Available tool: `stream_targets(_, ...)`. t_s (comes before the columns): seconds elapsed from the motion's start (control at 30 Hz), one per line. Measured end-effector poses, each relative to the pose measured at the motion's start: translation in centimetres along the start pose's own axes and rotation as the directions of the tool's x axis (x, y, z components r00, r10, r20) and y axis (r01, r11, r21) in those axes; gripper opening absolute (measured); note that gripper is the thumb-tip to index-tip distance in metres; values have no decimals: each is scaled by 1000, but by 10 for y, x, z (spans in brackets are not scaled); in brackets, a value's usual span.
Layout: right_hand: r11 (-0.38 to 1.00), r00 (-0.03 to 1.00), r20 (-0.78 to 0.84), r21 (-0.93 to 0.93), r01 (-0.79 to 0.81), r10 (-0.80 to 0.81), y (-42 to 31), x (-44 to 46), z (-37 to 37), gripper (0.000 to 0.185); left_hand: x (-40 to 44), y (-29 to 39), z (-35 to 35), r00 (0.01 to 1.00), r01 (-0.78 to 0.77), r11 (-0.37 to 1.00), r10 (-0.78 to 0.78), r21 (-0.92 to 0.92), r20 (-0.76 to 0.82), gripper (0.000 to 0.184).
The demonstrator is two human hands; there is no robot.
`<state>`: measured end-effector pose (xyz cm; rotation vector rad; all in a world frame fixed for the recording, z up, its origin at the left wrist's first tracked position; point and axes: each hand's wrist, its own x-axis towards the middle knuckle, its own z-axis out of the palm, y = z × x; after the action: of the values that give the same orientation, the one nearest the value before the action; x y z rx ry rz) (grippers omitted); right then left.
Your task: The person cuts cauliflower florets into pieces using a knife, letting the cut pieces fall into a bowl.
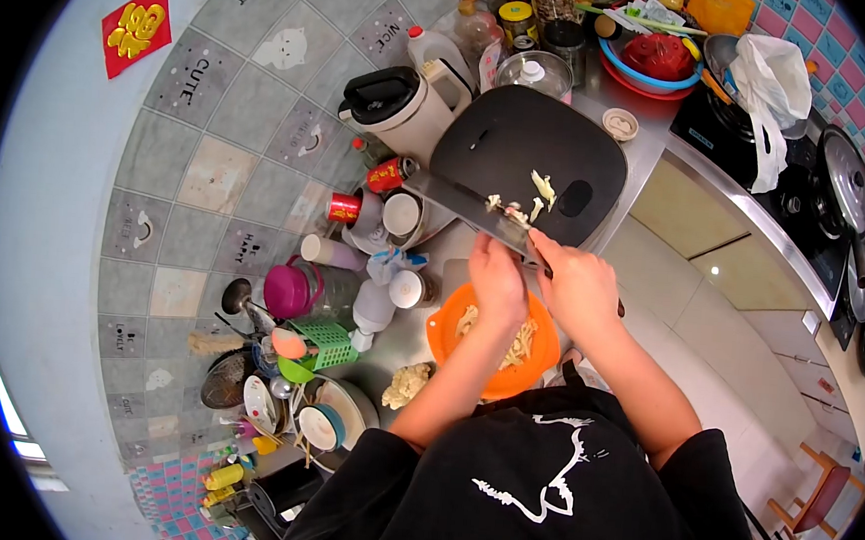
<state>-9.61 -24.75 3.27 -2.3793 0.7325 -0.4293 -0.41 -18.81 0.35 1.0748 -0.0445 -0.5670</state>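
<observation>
The right hand (580, 288) has its fingers closed around the handle of a cleaver (465, 205), whose blade reaches leftward across the near part of the dark chopping board (497, 139). The left hand (499, 283) is at the board's near edge, fingers drawn together close to the blade; their tips are partly hidden, so I cannot tell whether they hold anything. Pale cauliflower pieces (543, 189) lie on the board, just past the blade. On the person's side of the board, below both hands, sits an orange basin (438, 336) with cut strips (521, 344) inside. Farther from the board, left of the basin, lies a cauliflower chunk (406, 385). Left of the board stands a black-topped jug (403, 117); right of it rests a small round lid (620, 124).
</observation>
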Motion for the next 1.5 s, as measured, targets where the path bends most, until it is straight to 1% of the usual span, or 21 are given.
stream_targets(0.07, 1000, 1000, 12, 29, -13, 13, -1, 6, 1, 41, -2, -2, 4, 1000, -13, 1000, 13, -24, 21, 25)
stream_targets(0.13, 998, 999, 19, 53, -31, 30, 1, 8, 1, 40, -2, 2, 7, 1000, 3, 1000, -3, -30, -10, 27)
stream_targets(0.23, 989, 996, 14, 121, -85, 84, 0, 13, 0, 36, 8, 2, -4, 1000, -27, 998, 27, -64, 4, 30)
stream_targets(0.3, 956, 983, 22, 230, -182, 182, 0, 16, -6, 33, 11, 8, -10, 999, -35, 992, 39, -123, 26, 33)
stream_targets(0.33, 956, 983, 23, 229, -181, 180, 2, 17, -6, 33, 12, 11, -13, 999, -36, 992, 40, -124, 25, 33)
stream_targets(0.4, 893, 971, -8, 396, -215, 237, 7, 18, -6, 31, 14, 16, -22, 997, 9, 973, 9, -232, 77, 34)
stream_targets(0.43, 895, 971, -48, 399, -198, 236, 8, 18, -6, 30, 13, 20, -26, 990, 42, 955, 0, -293, 143, 32)
stream_targets(0.47, 897, 971, -48, 398, -195, 232, 10, 17, -6, 30, 11, 24, -29, 990, 40, 954, 3, -296, 142, 32)
stream_targets(0.53, 856, 966, -41, 474, -204, 253, 13, 11, -7, 29, 7, 31, -35, 972, 145, 907, -57, -395, 228, 29)
stream_targets(0.67, 808, 961, -93, 566, -164, 260, 15, -4, 0, 28, 5, 36, -53, 954, 227, 879, -113, -419, 279, 26)
stream_targets(0.77, 798, 960, -58, 571, -192, 272, 8, -17, -3, 26, -3, 38, -63, 946, 236, 891, -119, -389, 300, 25)
stream_targets(0.83, 715, 942, 19, 646, -268, 335, -1, -27, -4, 22, -10, 41, -69, 941, 199, 917, -81, -345, 328, 25)
stream_targets(0.87, 717, 942, 19, 643, -267, 334, -1, -32, 1, 22, -14, 42, -72, 941, 199, 916, -80, -349, 328, 25)
stream_targets(0.93, 782, 954, -99, 600, -169, 282, -1, -42, 13, 18, -22, 43, -80, 932, 145, 953, -41, -265, 361, 25)
stream_targets(1.07, 729, 949, -95, 664, -164, 300, -26, -63, 19, 17, -45, 47, -96, 918, 81, 982, -6, -173, 396, 28)
stream_targets(1.13, 684, 943, -78, 708, -176, 324, -37, -74, 26, 16, -59, 52, -102, 935, -25, 999, 14, 27, 353, 32)
stream_targets(1.27, 702, 942, -130, 700, -133, 309, -56, -94, 38, 15, -78, 58, -118, 947, 10, 1000, -17, 23, 321, 36)
stream_targets(1.33, 677, 942, -100, 720, -153, 320, -62, -107, 46, 14, -81, 55, -135, 921, -37, 999, 49, -38, 387, 36)
stream_targets(1.37, 681, 942, -104, 716, -153, 320, -65, -113, 50, 14, -82, 57, -142, 916, 63, 983, 11, -172, 401, 33)
stream_targets(1.47, 714, 936, -103, 676, -182, 336, -71, -133, 60, 14, -92, 62, -150, 934, 85, 987, -31, -137, 355, 32)
stream_targets(1.5, 701, 932, -113, 692, -174, 343, -73, -139, 64, 15, -94, 60, -154, 934, 89, 988, -39, -127, 356, 39)
